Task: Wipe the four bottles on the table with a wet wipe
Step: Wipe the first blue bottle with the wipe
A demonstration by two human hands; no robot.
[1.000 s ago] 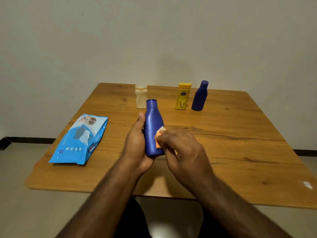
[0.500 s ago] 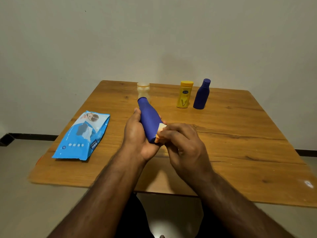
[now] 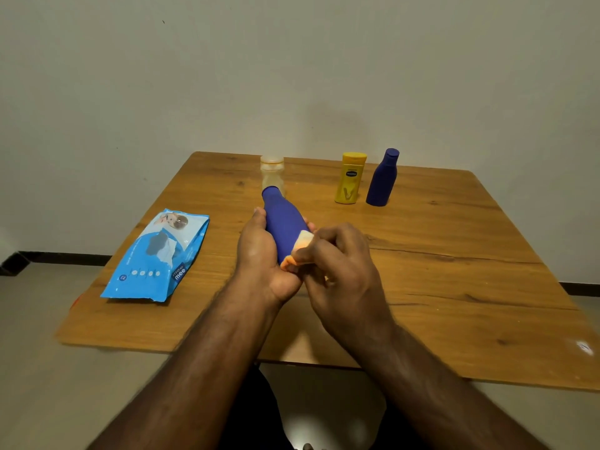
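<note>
Head view: a pale bare wall [image 3: 292, 76] fills the upper half, with a dark skirting strip along its foot and a light floor [image 3: 39, 368] below. A square wooden counter [image 3: 454, 287] with dark grain lines and knots stands against that wall. On its left part lies a blue wet-wipe pack [image 3: 157, 256], flat, printed side up, well apart from the bottles.

Above the near middle of the counter the left hand [image 3: 259, 254] grips a blue bottle [image 3: 282, 227], fingers curled under it and thumb along its left side; the bottle tilts with its cap end pointing away and to the left. The right hand [image 3: 341, 267] has its fingers curled, pinching a folded wipe [image 3: 300, 248], whitish with an orange edge, and pressing it against the bottle's lower end.

The held bottle's cap end hides the lower part of a clear bottle [image 3: 272, 172] standing upright near the far edge. To the right, also near the far edge, a yellow bottle [image 3: 350, 178] stands upright, and just beside it a second blue bottle [image 3: 383, 178] stands, the two close but apart.
</note>
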